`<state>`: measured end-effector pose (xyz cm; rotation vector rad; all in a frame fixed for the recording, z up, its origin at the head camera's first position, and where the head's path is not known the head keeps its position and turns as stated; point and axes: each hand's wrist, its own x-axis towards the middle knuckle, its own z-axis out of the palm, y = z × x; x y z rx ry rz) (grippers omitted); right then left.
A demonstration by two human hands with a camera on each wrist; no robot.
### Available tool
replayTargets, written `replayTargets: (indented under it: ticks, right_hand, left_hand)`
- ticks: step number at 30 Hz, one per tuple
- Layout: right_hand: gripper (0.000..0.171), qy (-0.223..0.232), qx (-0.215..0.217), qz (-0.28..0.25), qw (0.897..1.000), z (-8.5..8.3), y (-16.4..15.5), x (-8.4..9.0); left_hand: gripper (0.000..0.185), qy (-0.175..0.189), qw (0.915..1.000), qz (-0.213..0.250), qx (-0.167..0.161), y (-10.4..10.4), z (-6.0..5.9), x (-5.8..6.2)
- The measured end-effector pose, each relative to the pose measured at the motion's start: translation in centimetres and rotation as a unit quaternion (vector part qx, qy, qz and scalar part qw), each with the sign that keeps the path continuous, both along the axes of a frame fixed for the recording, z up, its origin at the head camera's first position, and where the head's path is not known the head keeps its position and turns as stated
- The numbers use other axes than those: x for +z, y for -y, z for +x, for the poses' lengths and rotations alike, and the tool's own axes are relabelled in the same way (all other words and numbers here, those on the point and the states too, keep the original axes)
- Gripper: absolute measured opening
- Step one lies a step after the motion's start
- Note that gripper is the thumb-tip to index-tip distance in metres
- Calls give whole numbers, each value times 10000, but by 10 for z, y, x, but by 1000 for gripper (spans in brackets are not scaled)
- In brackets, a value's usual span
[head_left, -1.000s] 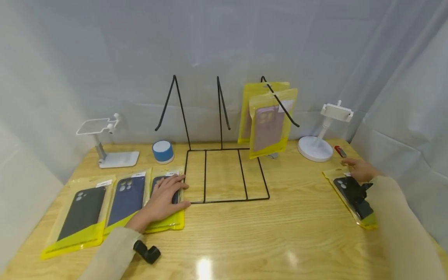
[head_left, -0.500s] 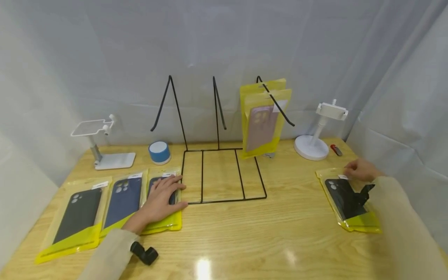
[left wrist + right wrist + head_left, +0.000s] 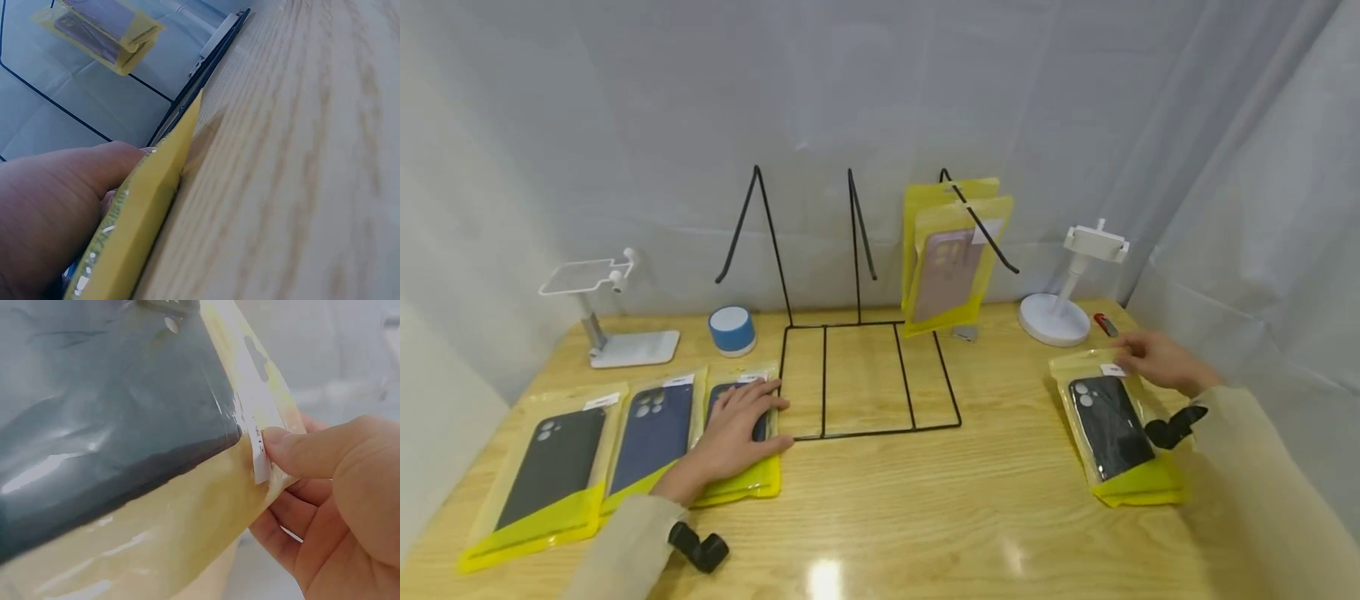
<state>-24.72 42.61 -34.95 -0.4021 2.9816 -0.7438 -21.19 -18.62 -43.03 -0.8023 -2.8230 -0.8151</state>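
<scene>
My left hand (image 3: 751,414) lies flat, fingers straight, on a yellow packet (image 3: 752,479) holding a dark phone case, the rightmost of three in a row. In the left wrist view the left hand (image 3: 56,206) rests on that packet's edge (image 3: 147,212), beside the wire rack's base (image 3: 206,69). My right hand (image 3: 1133,358) pinches the top edge of another yellow packet (image 3: 1112,429) with a black case. The right wrist view shows the thumb (image 3: 312,450) on this packet's (image 3: 156,500) white label, fingers beneath.
A black wire rack (image 3: 865,379) stands mid-table with two yellow packets (image 3: 951,258) hung on its right hook. Two more packets (image 3: 587,450) lie at left. A white stand (image 3: 606,317), a blue speaker (image 3: 732,330), another white stand (image 3: 1063,292) and a small red item (image 3: 1105,324) sit at the back.
My right hand has slid and turned the black-case packet a little to the left, keeping hold of its top edge. The left hand has stayed on its packet.
</scene>
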Motion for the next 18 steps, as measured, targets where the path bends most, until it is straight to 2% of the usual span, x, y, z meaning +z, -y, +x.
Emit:
replayTargets:
  ticks: [5, 8, 11, 15, 18]
  right_hand:
    - [11, -735, 666, -195, 9949, 13, 28, 17]
    - [8, -1065, 808, -244, 9907, 19, 51, 27]
    - [10, -1605, 871, -131, 9831, 26, 75, 33]
    - [15, -2438, 1107, 114, 9634, 38, 104, 39]
    - [21, -2806, 1458, 84, 9487, 44, 122, 44]
  left_hand:
    - [49, -19, 10000, -29, -16, 2, -2, 0]
    - [49, -42, 10000, -33, -15, 2, -3, 2]
    - [49, -62, 10000, -23, -22, 1, -4, 3]
    - [50, -31, 10000, -33, -62, 0, -3, 2]
    - [49, -17, 10000, -39, -25, 0, 0, 2]
